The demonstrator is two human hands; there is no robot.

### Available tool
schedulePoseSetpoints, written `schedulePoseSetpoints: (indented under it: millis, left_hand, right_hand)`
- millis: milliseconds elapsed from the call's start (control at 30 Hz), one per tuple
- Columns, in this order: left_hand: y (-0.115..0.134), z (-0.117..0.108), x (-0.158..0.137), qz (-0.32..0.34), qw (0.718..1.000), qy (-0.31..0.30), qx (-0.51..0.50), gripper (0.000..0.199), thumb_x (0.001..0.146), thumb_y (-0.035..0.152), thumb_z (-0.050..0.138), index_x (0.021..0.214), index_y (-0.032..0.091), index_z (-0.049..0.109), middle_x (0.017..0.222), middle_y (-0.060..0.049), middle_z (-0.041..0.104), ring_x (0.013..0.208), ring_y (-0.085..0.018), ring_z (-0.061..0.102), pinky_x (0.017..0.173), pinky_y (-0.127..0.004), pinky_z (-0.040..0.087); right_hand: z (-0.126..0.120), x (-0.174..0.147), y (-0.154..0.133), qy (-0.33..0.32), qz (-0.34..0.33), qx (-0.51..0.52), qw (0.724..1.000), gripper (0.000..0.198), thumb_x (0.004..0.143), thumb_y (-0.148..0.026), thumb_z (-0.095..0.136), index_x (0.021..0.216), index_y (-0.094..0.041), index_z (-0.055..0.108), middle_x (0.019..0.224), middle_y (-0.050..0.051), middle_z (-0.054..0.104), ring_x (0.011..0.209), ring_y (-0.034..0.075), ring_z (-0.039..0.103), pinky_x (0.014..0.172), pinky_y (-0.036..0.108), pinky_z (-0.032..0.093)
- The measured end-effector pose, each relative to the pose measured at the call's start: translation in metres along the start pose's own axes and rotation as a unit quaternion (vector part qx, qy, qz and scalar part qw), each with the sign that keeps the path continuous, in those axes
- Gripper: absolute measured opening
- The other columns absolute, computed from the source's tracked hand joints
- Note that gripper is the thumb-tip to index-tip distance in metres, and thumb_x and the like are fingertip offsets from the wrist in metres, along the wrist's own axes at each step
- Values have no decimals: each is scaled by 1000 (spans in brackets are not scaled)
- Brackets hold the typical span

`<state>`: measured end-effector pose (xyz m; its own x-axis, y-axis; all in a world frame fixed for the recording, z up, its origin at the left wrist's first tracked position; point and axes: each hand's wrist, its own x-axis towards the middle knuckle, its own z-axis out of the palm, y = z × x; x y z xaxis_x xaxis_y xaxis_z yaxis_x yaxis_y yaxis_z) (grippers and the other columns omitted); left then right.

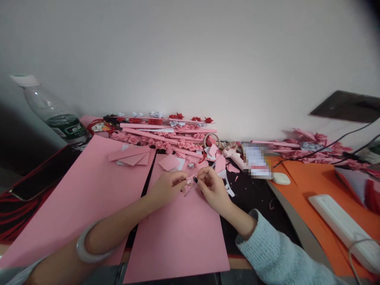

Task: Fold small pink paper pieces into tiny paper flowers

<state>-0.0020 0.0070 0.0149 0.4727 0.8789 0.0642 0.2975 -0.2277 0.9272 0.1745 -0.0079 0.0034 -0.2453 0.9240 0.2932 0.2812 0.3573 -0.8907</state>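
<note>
A plain grey wall (190,59) was softly lit, and a dark-surfaced table (261,209) was set before it.

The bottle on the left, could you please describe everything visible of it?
The bottle looks like clear plastic, with a white cap and a dark green label bearing white markings. Unheld, it leans leftward in the picture, its base near the large left pink sheet. I cannot tell whether it holds liquid.

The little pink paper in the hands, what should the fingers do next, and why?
Maybe the left hand should hold steady while the right hand gently presses the small pink paper. Both hands' fingertips meet at it and its edges look uneven, though its exact folds are too small to tell.
</note>
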Motion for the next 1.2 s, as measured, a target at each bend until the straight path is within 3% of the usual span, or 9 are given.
schedulePoseSetpoints:
  millis: [500, 700, 1200]
  left_hand:
    - [-1, -1, 0, 11, 1000, -9, 22, 24, 86, 25, 45, 70, 15, 59, 65, 0, 61, 64, -12, 59, 65, -24, 44]
    - [-1, -2, 0, -14, 998, -28, -48, 26, 90, 32, 38, 84, 15, 56, 64, -1, 62, 60, -14, 62, 64, -26, 47]
    - [2, -3, 0, -22, 998, -30, -55, 26, 90, 33, 35, 84, 15, 54, 61, 0, 62, 59, -15, 64, 63, -27, 48]
  right_hand:
    - [-1, 0, 2, -24, 40, -15, 999, 6, 85, -24, 49, 82, -19, 49, 60, -4, 46, 50, 9, 41, 48, 21, 33]
    - [-1, 1, 3, 2, 59, 40, 997, 7, 85, -24, 49, 80, -19, 48, 59, -5, 48, 47, 9, 41, 45, 21, 33]
    - [1, 1, 0, 6, 81, 106, 991, 8, 85, -25, 49, 81, -19, 46, 57, -5, 49, 41, 7, 38, 39, 20, 31]
